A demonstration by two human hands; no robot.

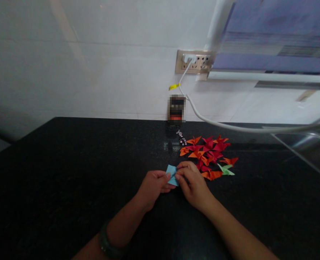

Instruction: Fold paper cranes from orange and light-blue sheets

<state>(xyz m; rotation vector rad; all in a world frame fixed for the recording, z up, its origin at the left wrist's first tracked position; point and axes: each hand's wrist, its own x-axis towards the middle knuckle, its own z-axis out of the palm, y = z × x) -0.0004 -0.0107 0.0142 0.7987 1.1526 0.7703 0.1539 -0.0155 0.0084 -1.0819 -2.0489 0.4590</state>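
Observation:
A small folded piece of light blue paper (pixel 172 170) is held between my two hands, a little above the dark countertop. My left hand (pixel 155 185) pinches its left side, the thumb on top and the fingers beneath. On the right side, my right hand (pixel 193 182) grips the paper between thumb and fingertips, which cover that edge. Just beyond my right hand lies a cluster of origami cranes (pixel 208 143), red and orange. One pale green crane (pixel 226 169) sits at the cluster's right side.
A blurred-out small box (pixel 176 110) stands against the tiled wall, with a beaded string (pixel 181 138) in front of it. A white cable (pixel 200 116) runs from the wall socket (pixel 194 62) across to the right. The black countertop (pixel 68 162) stretches to both sides.

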